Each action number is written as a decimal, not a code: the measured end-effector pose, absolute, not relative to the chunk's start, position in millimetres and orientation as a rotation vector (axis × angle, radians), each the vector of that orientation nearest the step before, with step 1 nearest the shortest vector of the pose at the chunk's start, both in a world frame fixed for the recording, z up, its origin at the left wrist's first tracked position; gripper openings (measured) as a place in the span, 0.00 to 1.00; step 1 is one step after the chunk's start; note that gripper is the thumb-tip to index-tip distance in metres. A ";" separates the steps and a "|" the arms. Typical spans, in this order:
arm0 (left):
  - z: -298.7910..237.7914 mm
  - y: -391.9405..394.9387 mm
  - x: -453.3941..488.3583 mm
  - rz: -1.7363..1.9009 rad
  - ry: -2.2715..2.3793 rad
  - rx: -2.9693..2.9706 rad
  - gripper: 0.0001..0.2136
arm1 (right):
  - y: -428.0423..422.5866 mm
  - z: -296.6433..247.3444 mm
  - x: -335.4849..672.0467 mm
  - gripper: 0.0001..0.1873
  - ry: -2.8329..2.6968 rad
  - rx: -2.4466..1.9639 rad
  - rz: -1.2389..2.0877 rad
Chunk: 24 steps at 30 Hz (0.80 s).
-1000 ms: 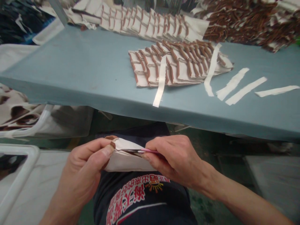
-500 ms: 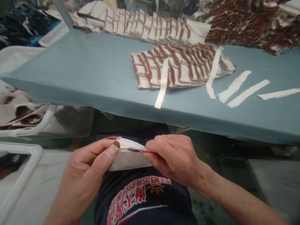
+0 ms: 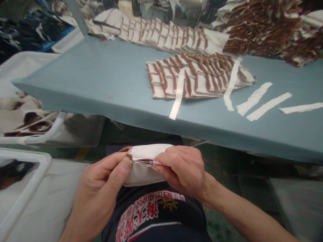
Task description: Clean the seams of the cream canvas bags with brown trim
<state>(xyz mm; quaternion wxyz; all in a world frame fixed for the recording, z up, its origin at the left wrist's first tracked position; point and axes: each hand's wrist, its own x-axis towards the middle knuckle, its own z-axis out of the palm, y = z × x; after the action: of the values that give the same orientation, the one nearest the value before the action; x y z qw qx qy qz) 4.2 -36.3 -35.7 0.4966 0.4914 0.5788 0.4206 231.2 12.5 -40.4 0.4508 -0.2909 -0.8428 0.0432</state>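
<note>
Low in the middle of the view, a folded white fabric piece (image 3: 142, 176) with brown edging is stretched between my hands over the dark apron. My left hand (image 3: 106, 183) pinches its brown-edged left end between thumb and fingers. My right hand (image 3: 180, 168) is closed around a thin pink-handled tool (image 3: 157, 163). Its slim metal tip points left into the gap along the fabric's seam. Most of the handle is hidden in my fist, so its exact kind does not show. Both hands are in front of the table edge.
Ahead stands a blue-covered table (image 3: 108, 80) bearing a fanned stack of white, brown-edged pieces (image 3: 199, 75) and several white strips (image 3: 268, 106). A second row (image 3: 164, 35) and a large brown-and-white heap (image 3: 264, 30) lie behind. White bins (image 3: 47, 164) stand at left.
The upper layer of the fabric piece now stands higher and shows more of its face. My hands keep their grips, with the tool's tip still at the seam. The view has shifted slightly.
</note>
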 end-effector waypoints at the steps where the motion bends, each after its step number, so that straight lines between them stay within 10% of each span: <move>1: -36.1 -36.7 4.4 1.007 1.378 1.161 0.20 | 13.2 -41.4 230.9 0.21 -2.095 -0.719 0.064; 24: -36.7 -29.1 21.9 1.069 1.729 1.319 0.17 | 23.6 -58.6 209.3 0.18 -2.033 -0.736 -0.079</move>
<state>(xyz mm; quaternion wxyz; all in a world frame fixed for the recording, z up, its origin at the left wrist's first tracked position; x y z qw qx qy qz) 21.9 -29.1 -36.7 0.3514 0.5097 0.6681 0.4128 209.3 23.6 -58.6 0.4696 -0.3003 -0.8296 -0.0324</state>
